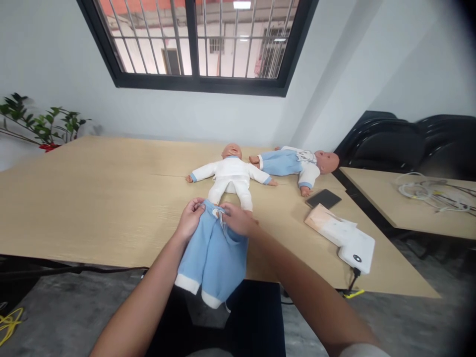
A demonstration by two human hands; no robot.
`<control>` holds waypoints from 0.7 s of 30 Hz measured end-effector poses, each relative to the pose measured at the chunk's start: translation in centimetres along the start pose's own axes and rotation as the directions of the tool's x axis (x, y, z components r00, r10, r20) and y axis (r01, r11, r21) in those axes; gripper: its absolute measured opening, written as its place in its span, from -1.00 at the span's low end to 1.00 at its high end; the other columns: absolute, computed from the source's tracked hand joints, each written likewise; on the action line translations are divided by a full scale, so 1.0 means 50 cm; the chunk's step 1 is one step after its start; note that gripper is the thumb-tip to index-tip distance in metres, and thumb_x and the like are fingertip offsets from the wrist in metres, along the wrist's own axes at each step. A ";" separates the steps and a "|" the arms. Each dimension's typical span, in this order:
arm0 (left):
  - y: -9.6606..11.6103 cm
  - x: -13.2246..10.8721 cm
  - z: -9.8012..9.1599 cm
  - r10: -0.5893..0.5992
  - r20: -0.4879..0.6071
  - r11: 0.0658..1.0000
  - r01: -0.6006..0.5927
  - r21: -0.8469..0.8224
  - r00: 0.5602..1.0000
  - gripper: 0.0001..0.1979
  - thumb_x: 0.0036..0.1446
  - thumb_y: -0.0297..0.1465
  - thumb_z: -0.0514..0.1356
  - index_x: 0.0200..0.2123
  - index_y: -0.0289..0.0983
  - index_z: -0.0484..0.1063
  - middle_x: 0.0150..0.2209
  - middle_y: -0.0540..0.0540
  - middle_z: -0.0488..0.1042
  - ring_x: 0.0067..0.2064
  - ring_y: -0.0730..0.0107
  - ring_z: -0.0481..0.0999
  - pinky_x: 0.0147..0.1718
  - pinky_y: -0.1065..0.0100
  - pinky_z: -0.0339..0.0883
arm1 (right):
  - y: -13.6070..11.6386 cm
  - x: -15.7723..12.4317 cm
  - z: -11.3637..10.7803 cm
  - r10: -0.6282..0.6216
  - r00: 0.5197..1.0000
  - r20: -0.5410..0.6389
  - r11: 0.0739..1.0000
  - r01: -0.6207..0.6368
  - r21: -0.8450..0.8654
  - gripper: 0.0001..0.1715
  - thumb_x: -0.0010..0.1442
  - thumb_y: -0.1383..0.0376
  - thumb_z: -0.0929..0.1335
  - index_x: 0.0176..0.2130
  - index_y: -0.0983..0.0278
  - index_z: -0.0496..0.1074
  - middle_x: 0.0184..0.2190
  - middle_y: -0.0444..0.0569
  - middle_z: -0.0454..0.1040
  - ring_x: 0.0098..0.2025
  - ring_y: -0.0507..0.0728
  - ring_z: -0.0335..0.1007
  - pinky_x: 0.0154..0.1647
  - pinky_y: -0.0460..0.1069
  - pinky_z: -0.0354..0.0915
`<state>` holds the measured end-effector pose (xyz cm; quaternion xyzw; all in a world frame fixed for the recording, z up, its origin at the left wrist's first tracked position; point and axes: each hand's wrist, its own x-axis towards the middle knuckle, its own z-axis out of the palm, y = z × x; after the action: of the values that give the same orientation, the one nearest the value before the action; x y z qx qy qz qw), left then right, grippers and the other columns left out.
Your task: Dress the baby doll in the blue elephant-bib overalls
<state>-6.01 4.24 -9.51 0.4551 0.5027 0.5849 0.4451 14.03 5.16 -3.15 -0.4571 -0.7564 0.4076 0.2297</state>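
Light blue doll pants (215,253) with white cuffs hang over the table's front edge, waistband up. My left hand (192,215) pinches the waistband at its left side. At the other side, my right hand (237,218) is closed on the waistband beside the white drawstring. Just beyond them a baby doll (232,171) lies on its back, arms spread, in a white top with blue cuffs and white leggings. The waistband overlaps one of its lower legs in view, and I cannot tell whether a foot is inside the pants.
A second doll (286,161) in blue pants lies at the back right. Near the right edge are a dark flat device (323,199) and a white device (357,248) with a cable. Cables (427,193) lie on a side table; black chairs (386,141) stand behind. A plant (48,124) is at left.
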 end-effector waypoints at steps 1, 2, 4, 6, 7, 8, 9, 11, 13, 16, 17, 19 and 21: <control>0.001 0.008 -0.007 -0.008 0.020 1.000 0.009 -0.024 1.000 -0.60 0.16 -0.14 0.29 -0.03 -0.25 0.43 -0.14 -0.11 0.58 -0.11 0.27 0.58 -0.06 0.25 0.45 | 0.002 0.003 0.001 -0.017 1.000 0.004 0.998 0.017 0.053 -0.76 0.38 0.28 0.26 0.00 0.25 0.42 -0.07 -0.03 0.60 -0.08 0.11 0.53 -0.06 -0.03 0.41; 0.002 0.017 -0.013 -0.014 0.033 0.999 0.015 -0.033 0.999 -0.54 0.13 -0.10 0.31 -0.01 -0.25 0.43 -0.12 -0.12 0.59 -0.10 0.26 0.58 -0.06 0.25 0.46 | 0.004 0.008 0.002 -0.044 0.999 0.006 0.994 0.043 0.098 -0.73 0.39 0.28 0.24 0.03 0.23 0.40 -0.05 -0.03 0.59 -0.04 0.11 0.53 -0.01 -0.01 0.41; 0.004 0.038 -0.019 -0.021 0.047 0.999 0.022 -0.031 0.999 -0.43 0.10 -0.04 0.34 0.06 -0.27 0.44 -0.07 -0.16 0.59 -0.07 0.22 0.59 -0.03 0.21 0.47 | 0.007 0.021 0.000 -0.110 0.992 -0.066 0.988 0.117 0.105 -0.70 0.38 0.28 0.23 0.06 0.21 0.39 0.05 0.00 0.56 0.09 0.13 0.49 0.15 0.04 0.37; 0.005 0.060 -0.015 -0.012 0.062 1.000 0.013 -0.023 0.998 -0.39 0.11 -0.04 0.33 0.13 -0.28 0.45 0.01 -0.20 0.60 -0.01 0.16 0.59 0.04 0.16 0.46 | 0.010 0.038 -0.005 -0.180 0.966 -0.186 0.983 0.181 -0.012 -0.68 0.36 0.30 0.24 0.06 0.21 0.43 0.23 0.06 0.44 0.29 0.16 0.34 0.32 0.09 0.23; 0.004 0.070 -0.010 0.001 0.069 1.000 -0.001 -0.006 0.998 -0.41 0.14 -0.06 0.31 0.14 -0.28 0.46 0.05 -0.22 0.60 0.03 0.14 0.59 0.09 0.13 0.44 | 0.012 0.047 -0.007 -0.200 0.955 -0.221 0.980 0.190 -0.065 -0.67 0.35 0.31 0.25 0.06 0.21 0.44 0.30 0.07 0.38 0.35 0.16 0.26 0.37 0.09 0.17; 0.002 0.079 -0.003 0.016 0.073 1.000 -0.018 0.023 0.997 -0.45 0.17 -0.09 0.28 0.14 -0.28 0.48 0.08 -0.22 0.59 0.07 0.12 0.58 0.13 0.12 0.42 | 0.015 0.057 -0.010 -0.201 0.953 -0.228 0.978 0.183 -0.096 -0.65 0.36 0.32 0.24 0.08 0.22 0.43 0.32 0.08 0.36 0.37 0.17 0.24 0.39 0.08 0.15; -0.002 0.086 0.006 0.030 0.071 0.998 -0.034 0.059 0.997 -0.50 0.21 -0.12 0.24 0.11 -0.28 0.50 0.08 -0.22 0.60 0.09 0.12 0.57 0.17 0.11 0.39 | 0.018 0.066 -0.012 -0.183 0.959 -0.216 0.981 0.164 -0.105 -0.64 0.37 0.32 0.23 0.10 0.25 0.43 0.30 0.11 0.39 0.34 0.17 0.28 0.36 0.08 0.17; -0.014 0.096 0.023 0.048 0.041 0.990 -0.053 0.133 0.998 -0.61 0.24 -0.19 0.20 0.02 -0.30 0.55 0.04 -0.22 0.62 0.10 0.11 0.57 0.21 0.08 0.35 | 0.025 0.082 -0.015 -0.113 0.978 -0.178 0.991 0.097 -0.097 -0.64 0.41 0.32 0.20 0.11 0.30 0.41 0.14 0.15 0.53 0.17 0.18 0.44 0.23 0.04 0.27; -0.027 0.102 0.038 0.055 -0.012 0.982 -0.052 0.181 0.998 -0.69 0.24 -0.26 0.18 -0.07 -0.30 0.57 -0.02 -0.23 0.63 0.07 0.09 0.57 0.22 0.04 0.32 | 0.030 0.093 -0.014 -0.045 0.984 -0.174 0.992 0.024 -0.120 -0.66 0.42 0.33 0.20 0.07 0.36 0.43 0.02 0.18 0.58 0.04 0.17 0.48 0.10 0.01 0.30; -0.040 0.111 0.050 0.075 -0.068 0.976 -0.059 0.210 0.995 -0.77 0.23 -0.31 0.18 -0.14 -0.28 0.56 -0.08 -0.20 0.63 0.04 0.11 0.56 0.22 0.04 0.31 | 0.028 0.100 -0.010 0.035 0.983 -0.178 0.978 -0.070 -0.198 -0.70 0.41 0.33 0.23 0.02 0.39 0.45 0.01 0.23 0.58 0.00 0.17 0.47 0.05 -0.03 0.27; -0.041 0.114 0.051 0.083 -0.075 0.975 -0.065 0.211 0.994 -0.78 0.24 -0.31 0.18 -0.15 -0.27 0.55 -0.10 -0.18 0.63 0.03 0.13 0.56 0.21 0.06 0.32 | 0.026 0.099 -0.009 0.050 0.982 -0.180 0.972 -0.089 -0.217 -0.71 0.41 0.33 0.24 0.01 0.39 0.46 0.01 0.24 0.58 0.00 0.18 0.46 0.04 -0.03 0.26; -0.038 0.120 0.046 0.095 -0.074 0.977 -0.079 0.198 0.993 -0.77 0.26 -0.30 0.16 -0.13 -0.27 0.54 -0.11 -0.16 0.62 0.00 0.16 0.56 0.17 0.09 0.35 | 0.021 0.095 -0.010 0.047 0.979 -0.197 0.967 -0.094 -0.237 -0.69 0.41 0.33 0.24 0.04 0.38 0.46 0.01 0.25 0.58 -0.01 0.19 0.46 0.04 -0.02 0.25; -0.031 0.126 0.037 0.099 -0.059 0.982 -0.088 0.170 0.993 -0.72 0.28 -0.25 0.14 -0.08 -0.28 0.52 -0.11 -0.16 0.61 -0.06 0.19 0.57 0.09 0.13 0.41 | 0.020 0.090 -0.017 -0.018 0.978 -0.208 0.971 -0.032 -0.235 -0.66 0.42 0.32 0.23 0.10 0.33 0.43 0.03 0.20 0.58 0.00 0.19 0.47 0.06 -0.01 0.25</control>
<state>-5.27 10.90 -10.35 0.4942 0.5425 0.5759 0.3603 13.00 9.73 -3.58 -0.5243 -0.7698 0.2647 0.2501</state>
